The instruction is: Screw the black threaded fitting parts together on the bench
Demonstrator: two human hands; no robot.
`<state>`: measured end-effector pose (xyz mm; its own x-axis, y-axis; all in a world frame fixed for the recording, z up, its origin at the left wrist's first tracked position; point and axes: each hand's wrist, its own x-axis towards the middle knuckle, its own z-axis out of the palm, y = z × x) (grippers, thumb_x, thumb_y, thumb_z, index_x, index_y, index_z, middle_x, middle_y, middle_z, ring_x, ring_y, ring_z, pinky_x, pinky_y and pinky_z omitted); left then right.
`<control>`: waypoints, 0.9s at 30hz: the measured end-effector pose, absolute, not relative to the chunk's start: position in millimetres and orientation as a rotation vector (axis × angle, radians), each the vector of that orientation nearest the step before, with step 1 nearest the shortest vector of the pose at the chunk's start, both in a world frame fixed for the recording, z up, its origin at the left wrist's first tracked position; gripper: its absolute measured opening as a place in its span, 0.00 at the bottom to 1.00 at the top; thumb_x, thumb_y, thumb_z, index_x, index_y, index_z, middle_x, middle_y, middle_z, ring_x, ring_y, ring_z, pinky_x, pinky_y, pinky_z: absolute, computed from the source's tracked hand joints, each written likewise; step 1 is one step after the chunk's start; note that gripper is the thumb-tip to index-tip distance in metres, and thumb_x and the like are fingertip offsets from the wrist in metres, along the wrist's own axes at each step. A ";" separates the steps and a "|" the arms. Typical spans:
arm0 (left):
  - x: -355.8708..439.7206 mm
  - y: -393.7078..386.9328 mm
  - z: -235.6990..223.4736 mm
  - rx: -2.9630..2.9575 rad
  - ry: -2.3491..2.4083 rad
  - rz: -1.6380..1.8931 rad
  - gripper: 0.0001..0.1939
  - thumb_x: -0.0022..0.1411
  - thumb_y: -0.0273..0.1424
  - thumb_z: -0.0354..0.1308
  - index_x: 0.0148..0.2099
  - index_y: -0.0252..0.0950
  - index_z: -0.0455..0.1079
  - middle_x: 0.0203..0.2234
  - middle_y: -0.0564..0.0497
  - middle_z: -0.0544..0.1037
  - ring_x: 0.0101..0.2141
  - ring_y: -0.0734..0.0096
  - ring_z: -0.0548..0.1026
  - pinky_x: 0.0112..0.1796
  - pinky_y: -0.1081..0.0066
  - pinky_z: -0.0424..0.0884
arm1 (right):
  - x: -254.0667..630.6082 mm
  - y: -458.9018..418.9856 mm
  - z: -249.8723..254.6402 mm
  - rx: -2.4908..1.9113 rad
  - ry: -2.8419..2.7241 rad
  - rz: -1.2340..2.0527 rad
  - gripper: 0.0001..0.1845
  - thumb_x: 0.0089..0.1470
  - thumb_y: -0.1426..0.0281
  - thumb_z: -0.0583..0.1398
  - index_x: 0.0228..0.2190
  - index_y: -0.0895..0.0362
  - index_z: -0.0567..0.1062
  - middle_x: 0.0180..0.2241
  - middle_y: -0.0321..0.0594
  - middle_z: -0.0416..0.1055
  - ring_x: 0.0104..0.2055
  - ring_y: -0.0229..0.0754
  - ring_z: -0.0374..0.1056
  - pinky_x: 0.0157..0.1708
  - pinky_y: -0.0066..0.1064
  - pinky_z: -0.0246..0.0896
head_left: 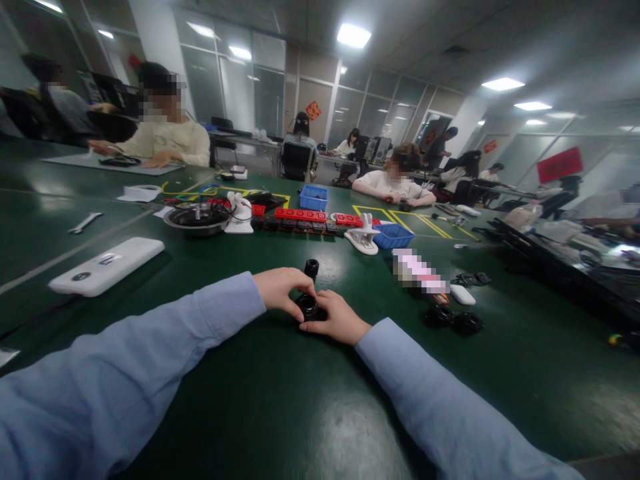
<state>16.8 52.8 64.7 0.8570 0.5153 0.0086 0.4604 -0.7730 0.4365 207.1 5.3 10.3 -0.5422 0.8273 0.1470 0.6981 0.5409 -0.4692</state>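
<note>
Both of my hands meet on a small black ring-shaped part (pixel 307 306) resting on the green table (pixel 280 393). My left hand (pixel 281 288) curls over its left side, and my right hand (pixel 336 319) cups its right side. Both arms wear light blue sleeves. A short black cylinder (pixel 311 267) stands upright just beyond my fingers. Two more black ring parts (pixel 453 319) lie to the right of my right hand.
A white flat device (pixel 107 265) lies at the left, a wrench (pixel 85 223) beyond it. Farther back are a metal bowl (pixel 199 218), red strips (pixel 300 215), two blue bins (pixel 393 235) and white clips. Other people sit around the table's far side.
</note>
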 end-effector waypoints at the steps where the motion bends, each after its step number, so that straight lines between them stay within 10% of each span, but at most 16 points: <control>1: 17.5 51.2 64.2 2.617 0.736 0.178 0.22 0.45 0.37 0.68 0.43 0.37 0.73 0.38 0.49 0.76 0.42 0.61 0.72 0.42 0.68 0.63 | 207.1 5.3 10.3 -1.243 -2.427 0.523 0.21 0.45 0.57 0.66 0.36 0.60 0.76 0.32 0.41 0.67 0.37 0.44 0.62 0.37 0.34 0.56; 16: 31.7 18.0 73.8 2.660 1.272 0.107 0.21 0.47 0.47 0.65 0.34 0.34 0.68 0.28 0.46 0.73 0.32 0.56 0.72 0.26 0.70 0.56 | 207.5 8.1 4.9 -1.195 -2.420 0.497 0.18 0.44 0.57 0.67 0.29 0.60 0.74 0.29 0.38 0.65 0.33 0.40 0.61 0.34 0.31 0.54; 23: 41.8 -0.7 54.5 2.665 1.312 0.683 0.25 0.50 0.53 0.61 0.23 0.36 0.59 0.16 0.48 0.67 0.25 0.59 0.71 0.28 0.68 0.58 | 206.8 9.2 2.7 -1.202 -2.435 0.448 0.19 0.44 0.56 0.67 0.25 0.59 0.71 0.28 0.37 0.65 0.33 0.40 0.61 0.35 0.31 0.55; 27: 49.5 -9.5 63.9 2.819 1.584 0.142 0.24 0.58 0.50 0.56 0.33 0.31 0.67 0.27 0.40 0.75 0.31 0.53 0.75 0.31 0.65 0.63 | 206.9 10.1 1.1 -1.187 -2.429 0.443 0.19 0.43 0.57 0.67 0.24 0.59 0.70 0.27 0.37 0.65 0.32 0.40 0.60 0.35 0.31 0.55</control>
<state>49.5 -9.5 63.9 0.5182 0.8464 0.1228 0.8547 -0.5176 -0.0395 206.9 10.1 1.1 -0.5601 0.8008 0.2120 0.6743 0.5894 -0.4448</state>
